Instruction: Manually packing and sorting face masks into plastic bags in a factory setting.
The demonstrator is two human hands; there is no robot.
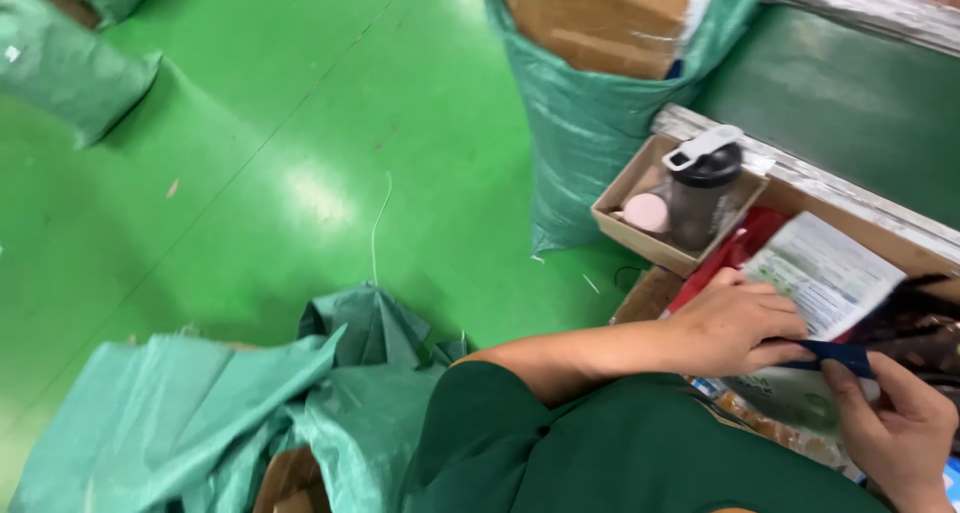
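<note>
My left hand (740, 325) rests on a pale printed packet (825, 273) and pinches one end of a dark blue strip (838, 355). My right hand (895, 428), at the lower right, grips the other end of that strip between thumb and fingers. Under the hands lie a red packet (735, 251), a light green pouch (790, 398) and a dark patterned packet (915, 328), all inside a cardboard box (648, 295). My green sleeve and shirt fill the bottom centre.
A small cardboard tray (628, 195) holds a dark shaker bottle (703, 185) and a pink lid (646, 213). A green woven sack (590, 123) with a cardboard box stands behind it. More green sacks (200, 413) lie on the green floor at lower left. A conveyor edge (800, 178) runs at right.
</note>
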